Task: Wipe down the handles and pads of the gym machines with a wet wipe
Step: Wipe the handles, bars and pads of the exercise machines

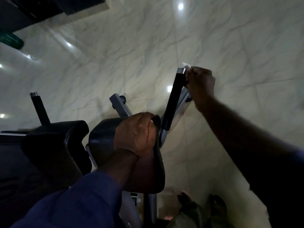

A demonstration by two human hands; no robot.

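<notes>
A black foam handle point(172, 99) with a silver end cap rises from the grey machine frame point(120, 104). My right hand point(200, 83) grips its top end, with a white wet wipe point(185, 65) showing just above the fingers. My left hand point(138, 134) rests over the edge of a black arm pad point(102, 139), its fingers curled round the rim. A second black arm pad point(54, 142) lies to the left, and a second black handle point(39, 109) stands beyond it.
Pale marble floor tiles point(230, 38) spread under the machine. Dark equipment point(32, 10) sits at the top left, with a green object point(11, 41) beside it. My sandalled feet point(200, 201) stand at the bottom, right of the machine's post.
</notes>
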